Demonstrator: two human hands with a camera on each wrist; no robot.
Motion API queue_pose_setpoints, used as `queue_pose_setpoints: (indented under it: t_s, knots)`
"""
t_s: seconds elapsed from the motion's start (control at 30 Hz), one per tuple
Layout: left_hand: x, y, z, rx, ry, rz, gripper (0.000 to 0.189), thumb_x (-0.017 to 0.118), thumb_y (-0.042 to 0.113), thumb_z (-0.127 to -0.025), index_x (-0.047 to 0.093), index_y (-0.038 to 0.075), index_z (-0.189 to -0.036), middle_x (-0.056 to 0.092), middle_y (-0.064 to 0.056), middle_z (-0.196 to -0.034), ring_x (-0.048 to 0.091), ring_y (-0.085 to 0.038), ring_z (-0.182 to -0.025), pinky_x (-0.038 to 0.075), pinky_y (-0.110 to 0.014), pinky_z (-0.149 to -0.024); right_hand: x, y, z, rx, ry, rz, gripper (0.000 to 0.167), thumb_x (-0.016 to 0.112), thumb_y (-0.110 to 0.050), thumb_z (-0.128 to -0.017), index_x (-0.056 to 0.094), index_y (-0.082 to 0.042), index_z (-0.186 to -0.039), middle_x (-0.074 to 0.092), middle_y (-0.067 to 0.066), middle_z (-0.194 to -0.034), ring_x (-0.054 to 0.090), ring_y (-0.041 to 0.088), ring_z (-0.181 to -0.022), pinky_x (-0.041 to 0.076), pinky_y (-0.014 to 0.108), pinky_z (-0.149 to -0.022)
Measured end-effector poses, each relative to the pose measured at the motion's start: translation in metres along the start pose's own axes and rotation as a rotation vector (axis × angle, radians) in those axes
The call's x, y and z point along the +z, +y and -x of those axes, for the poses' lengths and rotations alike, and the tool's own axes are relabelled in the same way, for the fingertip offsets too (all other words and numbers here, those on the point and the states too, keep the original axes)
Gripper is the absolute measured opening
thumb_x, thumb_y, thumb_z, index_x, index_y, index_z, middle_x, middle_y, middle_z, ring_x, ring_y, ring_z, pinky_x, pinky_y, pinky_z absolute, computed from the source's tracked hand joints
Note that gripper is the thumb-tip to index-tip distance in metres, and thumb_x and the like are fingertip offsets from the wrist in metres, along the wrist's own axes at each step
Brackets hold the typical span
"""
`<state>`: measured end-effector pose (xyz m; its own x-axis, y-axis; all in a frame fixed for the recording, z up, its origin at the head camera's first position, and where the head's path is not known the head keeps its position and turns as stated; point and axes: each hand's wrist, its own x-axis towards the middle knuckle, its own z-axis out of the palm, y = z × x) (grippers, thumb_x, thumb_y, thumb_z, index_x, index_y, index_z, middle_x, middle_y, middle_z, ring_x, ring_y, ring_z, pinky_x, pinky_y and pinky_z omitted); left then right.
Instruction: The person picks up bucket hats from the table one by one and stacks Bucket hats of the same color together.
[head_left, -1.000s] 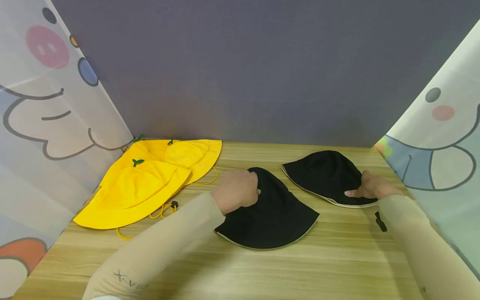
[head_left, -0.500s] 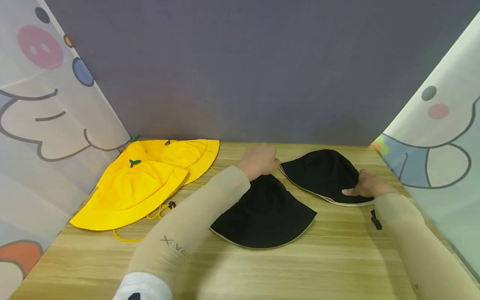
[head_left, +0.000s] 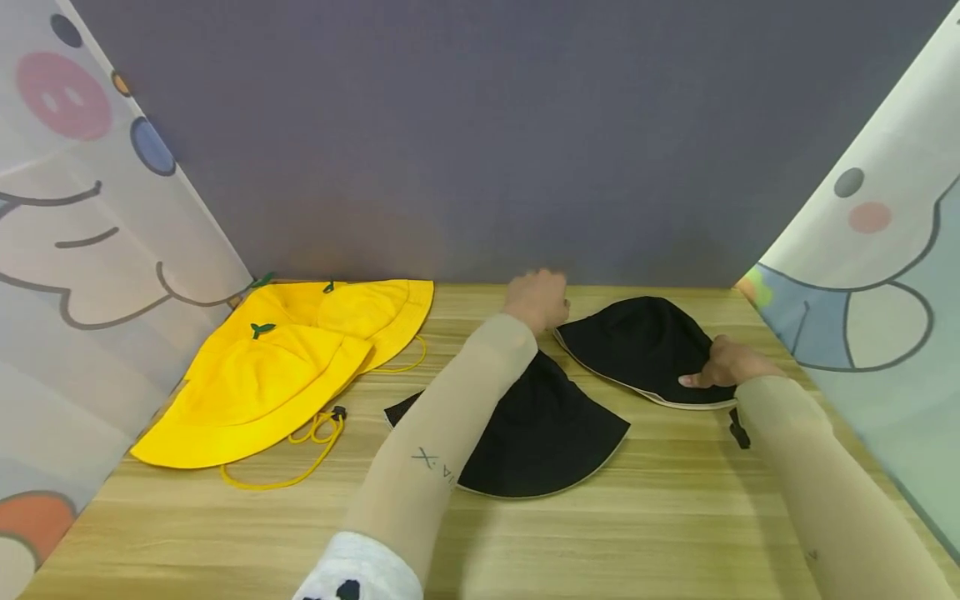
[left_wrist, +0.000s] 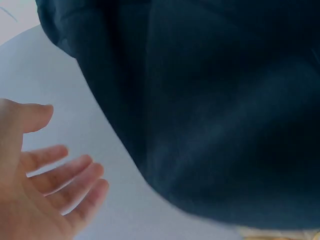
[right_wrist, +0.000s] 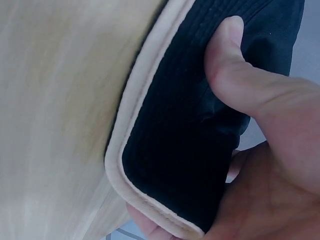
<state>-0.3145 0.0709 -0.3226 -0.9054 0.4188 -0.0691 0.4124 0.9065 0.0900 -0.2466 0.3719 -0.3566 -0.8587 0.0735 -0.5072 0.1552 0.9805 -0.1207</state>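
Observation:
On the wooden table lie two black bucket hats with pale edging. The nearer black bucket hat point(head_left: 551, 442) sits at the middle, partly covered by the left forearm. My left hand point(head_left: 537, 300) is beyond its crown, close to the left brim tip of the other hat. In the left wrist view its fingers point(left_wrist: 75, 177) are loosely bent and hold nothing, apart from the dark cloth. At the back right, my right hand point(head_left: 727, 364) grips the brim of the second black bucket hat point(head_left: 641, 346). Its thumb point(right_wrist: 225, 60) presses on top, with fingertips under the edging.
Several yellow bucket hats point(head_left: 255, 383) with green sprouts overlap at the left, their yellow cords point(head_left: 315, 467) trailing on the table point(head_left: 600, 550). A black cord clip point(head_left: 739, 429) hangs beside the right hat. A grey panel point(head_left: 480, 150) closes the back, and printed cloth point(head_left: 885, 308) the sides.
My left hand has left the middle hat's crown and moved back and right, towards the other hat. The right hand keeps its grip on the right hat's brim. The view has shifted slightly.

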Motion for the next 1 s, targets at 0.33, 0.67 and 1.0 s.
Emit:
queue_pose_setpoints:
  t_s: [0.33,0.67,1.0]
  knots:
    - [0.017,0.031,0.0,-0.144,-0.199,0.041,0.067,0.045,0.055,-0.105,0.026,0.024,-0.162,0.03,-0.001,-0.164,0.031,-0.024,-0.149,0.031,-0.039,-0.117,-0.002,-0.005,-0.004,0.069,-0.027,-0.007,0.113,0.074,-0.056,-0.088,0.014,0.027,-0.137,0.027,0.052,-0.14,0.032,0.07,-0.126,0.038,0.072,-0.099]
    - [0.024,0.05,0.001,-0.1,-0.316,0.076,0.08,0.051,0.052,-0.103,0.009,0.023,-0.165,0.026,-0.001,-0.166,0.031,-0.022,-0.149,0.031,-0.037,-0.117,-0.004,-0.009,0.0,0.046,-0.01,-0.033,0.105,0.075,-0.051,-0.089,0.021,0.028,-0.134,0.033,0.05,-0.137,0.036,0.069,-0.124,0.039,0.071,-0.098]
    - [0.035,0.06,0.0,-0.018,-0.103,-0.089,0.064,0.062,0.039,-0.101,0.036,0.02,-0.157,0.044,-0.006,-0.148,0.05,-0.022,-0.126,0.047,-0.035,-0.1,-0.005,-0.008,0.002,0.036,0.001,-0.03,0.109,0.075,-0.052,-0.089,0.016,0.026,-0.137,0.032,0.05,-0.139,0.036,0.069,-0.125,0.039,0.071,-0.098]
